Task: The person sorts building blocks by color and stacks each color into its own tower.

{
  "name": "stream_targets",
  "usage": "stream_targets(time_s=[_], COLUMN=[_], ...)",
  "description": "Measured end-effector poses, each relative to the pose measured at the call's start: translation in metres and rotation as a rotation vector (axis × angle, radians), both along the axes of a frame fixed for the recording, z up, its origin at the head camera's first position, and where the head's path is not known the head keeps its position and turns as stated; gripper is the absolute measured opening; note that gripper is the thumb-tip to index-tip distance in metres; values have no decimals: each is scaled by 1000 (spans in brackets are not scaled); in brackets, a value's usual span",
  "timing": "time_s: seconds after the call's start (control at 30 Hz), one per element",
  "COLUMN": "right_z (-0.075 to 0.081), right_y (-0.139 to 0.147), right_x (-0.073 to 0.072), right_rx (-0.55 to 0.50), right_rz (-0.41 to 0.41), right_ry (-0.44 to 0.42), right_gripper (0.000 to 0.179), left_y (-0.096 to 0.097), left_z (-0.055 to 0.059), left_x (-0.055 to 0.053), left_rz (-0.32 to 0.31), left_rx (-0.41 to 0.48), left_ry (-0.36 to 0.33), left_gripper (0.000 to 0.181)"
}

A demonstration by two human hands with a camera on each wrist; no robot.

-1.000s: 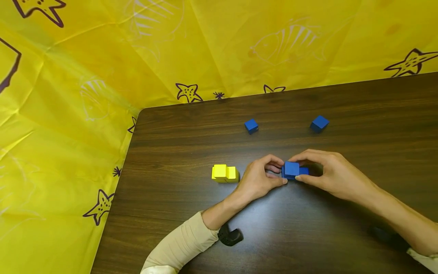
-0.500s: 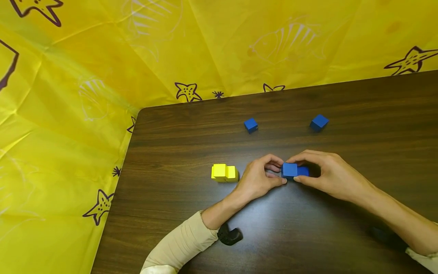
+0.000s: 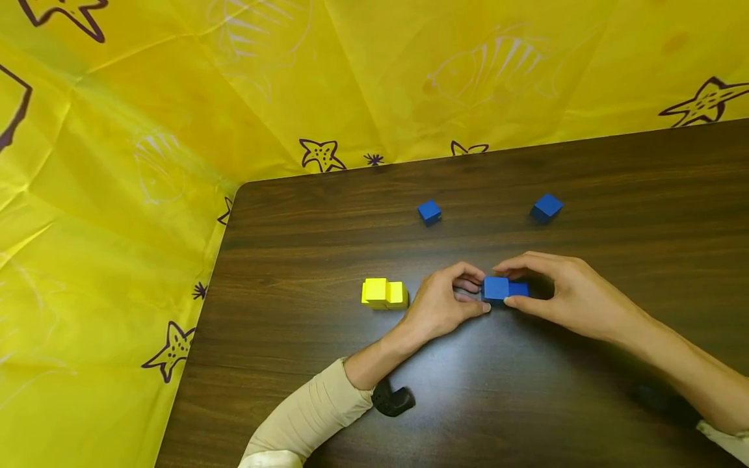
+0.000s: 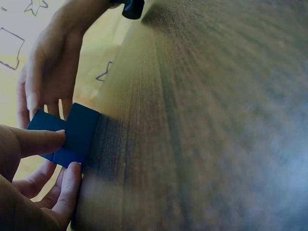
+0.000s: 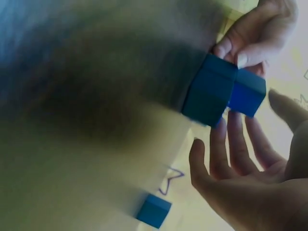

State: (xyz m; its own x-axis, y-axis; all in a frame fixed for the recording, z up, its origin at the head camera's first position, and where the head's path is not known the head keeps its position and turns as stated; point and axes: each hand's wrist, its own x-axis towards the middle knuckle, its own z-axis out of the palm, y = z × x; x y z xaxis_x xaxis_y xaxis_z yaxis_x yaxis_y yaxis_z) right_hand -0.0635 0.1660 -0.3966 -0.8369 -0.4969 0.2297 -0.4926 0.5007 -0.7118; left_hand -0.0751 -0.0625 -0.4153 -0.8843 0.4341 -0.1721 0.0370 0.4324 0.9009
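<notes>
Blue cubes are joined in a stepped stack: a top cube [image 3: 496,287] stands on the left end and a lower cube [image 3: 518,290] shows to its right. My left hand [image 3: 441,302] pinches the stack's left end between thumb and fingers; in the left wrist view its fingers lie against the blue faces. My right hand [image 3: 576,299] is spread around the stack's right side. Its thumb [image 5: 288,108] is apart from the cubes in the right wrist view, while its fingertips are close beneath them; contact there is hard to tell.
A yellow block stack [image 3: 383,294] of similar stepped shape stands left of my left hand. Two loose blue cubes lie farther back, one left [image 3: 430,212] and one right [image 3: 547,208]. A black strap-like object [image 3: 393,398] is by the left wrist. Yellow cloth [image 3: 374,78] hangs behind the table.
The top cube has shifted slightly left and now sits flush over the left end. My right fingers have loosened from it. The left hand has stayed put.
</notes>
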Motion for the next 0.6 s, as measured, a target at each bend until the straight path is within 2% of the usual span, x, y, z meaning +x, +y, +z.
stream_targets(time_s=[0.17, 0.37, 0.6], right_z=[6, 12, 11], right_y=[7, 17, 36], right_x=[-2, -10, -24], right_rx=[-21, -5, -45], right_rz=[-12, -95, -186], right_ry=[-33, -25, -78], right_gripper=[54, 51, 47], left_y=[0, -1, -1], left_z=[1, 1, 0], left_x=[0, 1, 1], left_rz=[2, 4, 7], left_rx=[-8, -2, 11], left_ry=[-10, -11, -5], left_gripper=[38, 37, 38])
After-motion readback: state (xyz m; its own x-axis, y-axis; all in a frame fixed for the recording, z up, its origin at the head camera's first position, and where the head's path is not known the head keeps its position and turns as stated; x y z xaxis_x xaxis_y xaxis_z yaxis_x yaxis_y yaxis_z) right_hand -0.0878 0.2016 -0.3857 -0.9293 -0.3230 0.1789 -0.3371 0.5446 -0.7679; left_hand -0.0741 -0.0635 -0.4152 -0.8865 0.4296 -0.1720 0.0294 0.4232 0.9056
